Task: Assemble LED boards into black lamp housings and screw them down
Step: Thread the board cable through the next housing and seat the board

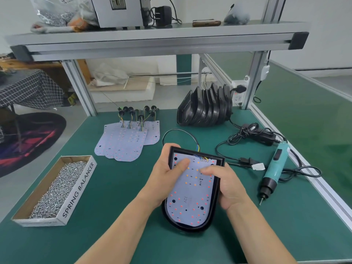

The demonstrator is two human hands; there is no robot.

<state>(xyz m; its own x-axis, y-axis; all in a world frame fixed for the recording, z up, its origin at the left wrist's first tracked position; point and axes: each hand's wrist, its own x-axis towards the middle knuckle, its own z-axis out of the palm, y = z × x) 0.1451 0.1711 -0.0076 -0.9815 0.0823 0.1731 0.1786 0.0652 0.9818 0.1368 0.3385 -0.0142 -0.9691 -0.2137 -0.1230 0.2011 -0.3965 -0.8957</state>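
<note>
Both forearms reach in from the near edge of the green table and meet around one black housing, which is held a little tilted, rounded end toward the person. The white LED board already lies inside its rim, so the step in hand looks like seating the board flat before any screw goes in.

The left hand grips the housing's left side, fingers curled round the far left corner and thumb laid on the board's upper part. The right hand clasps the right side in the same way, its fingers hidden behind the housing and its thumb pressing the board near the middle. Holding from both sides probably lets the thumbs push down while the fingers brace the shell from behind. The board's cable loops out past the housing's far end.

A cardboard box of screws sits to the left and an electric screwdriver lies to the right, tip toward the person; each seems placed for the nearer hand to reach. No screw is visible in the board's holes.

Farther back, spare LED boards lie overlapped with their wires pointing away, and empty housings stand nested in a row beside them. An aluminium shelf spans above.
</note>
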